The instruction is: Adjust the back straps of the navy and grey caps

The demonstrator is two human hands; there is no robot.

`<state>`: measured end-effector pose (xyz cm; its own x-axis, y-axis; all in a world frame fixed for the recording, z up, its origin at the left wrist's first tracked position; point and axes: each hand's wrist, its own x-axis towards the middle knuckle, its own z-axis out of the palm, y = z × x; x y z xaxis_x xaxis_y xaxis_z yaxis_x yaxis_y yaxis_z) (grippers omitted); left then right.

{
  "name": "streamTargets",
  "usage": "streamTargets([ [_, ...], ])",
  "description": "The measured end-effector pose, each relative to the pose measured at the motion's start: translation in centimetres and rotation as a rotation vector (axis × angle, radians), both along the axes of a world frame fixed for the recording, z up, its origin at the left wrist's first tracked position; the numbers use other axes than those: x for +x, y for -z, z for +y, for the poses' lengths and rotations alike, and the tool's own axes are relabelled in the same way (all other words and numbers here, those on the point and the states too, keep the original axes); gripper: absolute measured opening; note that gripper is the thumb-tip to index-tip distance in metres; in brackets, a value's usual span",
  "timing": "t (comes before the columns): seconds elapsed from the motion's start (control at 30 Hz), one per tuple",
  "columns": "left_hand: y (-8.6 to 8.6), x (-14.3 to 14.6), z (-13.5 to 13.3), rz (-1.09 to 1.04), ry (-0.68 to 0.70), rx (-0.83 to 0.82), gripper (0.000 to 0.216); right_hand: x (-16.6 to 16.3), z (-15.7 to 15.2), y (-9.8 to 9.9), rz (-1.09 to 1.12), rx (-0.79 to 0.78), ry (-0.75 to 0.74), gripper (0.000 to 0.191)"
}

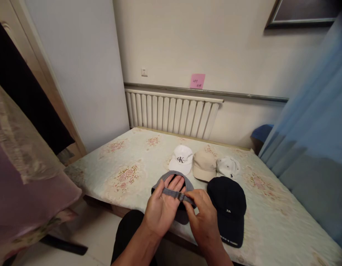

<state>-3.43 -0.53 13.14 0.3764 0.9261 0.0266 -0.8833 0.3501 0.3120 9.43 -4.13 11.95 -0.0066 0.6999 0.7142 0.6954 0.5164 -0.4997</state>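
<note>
Hands (182, 214) on grey cap (172, 181), bed-edge

Pink note's (197, 81) writing too small

Both forearms converge; left hand (162, 207) fingers extended, right hand (202, 216) apparently in pinching grip.

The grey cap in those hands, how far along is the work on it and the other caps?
Looks done: nothing certain. The white cap, beige cap, pale cap and black cap lie on the bed. In hand: the left hand and right hand grip the grey cap's back strap. Left: unclear.
</note>
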Motion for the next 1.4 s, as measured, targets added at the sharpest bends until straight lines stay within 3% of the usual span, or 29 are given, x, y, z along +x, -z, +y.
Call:
streamTargets([
  [0.43,-0.5,-0.3,-0.1,0.0,-0.005,-0.003,0.052,-0.5,-0.2,0.6,0.064,0.011,0.012,0.015],
  [0.53,-1.2,-0.5,0.1,0.006,-0.014,0.0,0.054,0.2,0.1,1.5,0.205,-0.02,0.105,0.027],
  [0.63,-2.1,-0.5,0.4,0.008,-0.019,0.001,0.055,1.7,0.6,4.0,0.412,-0.151,0.207,0.049],
  [0.7,-2.5,-0.4,0.5,0.003,-0.013,0.002,0.055,2.7,0.9,6.5,0.542,-0.322,0.185,0.056],
  [0.83,-2.7,0.2,0.5,-0.025,0.028,-0.007,0.054,3.2,1.1,11.5,0.713,-0.602,0.115,0.057],
  [0.93,-2.8,0.6,0.4,-0.046,0.06,-0.001,0.054,2.3,1.2,13.4,0.717,-0.7,0.091,0.052],
  [1.1,-3.3,0.5,0.1,-0.047,0.066,0.017,0.054,1.0,1.4,14.0,0.623,-0.679,0.051,0.026],
  [1.27,-3.7,-0.3,0.1,-0.054,0.065,0.124,0.06,1.2,0.6,13.8,0.657,-0.668,0.113,0.038],
  [1.4,-2.8,-0.7,0.9,0.06,-0.024,0.243,0.072,1.9,-0.4,12.6,0.605,-0.582,0.158,0.037],
])
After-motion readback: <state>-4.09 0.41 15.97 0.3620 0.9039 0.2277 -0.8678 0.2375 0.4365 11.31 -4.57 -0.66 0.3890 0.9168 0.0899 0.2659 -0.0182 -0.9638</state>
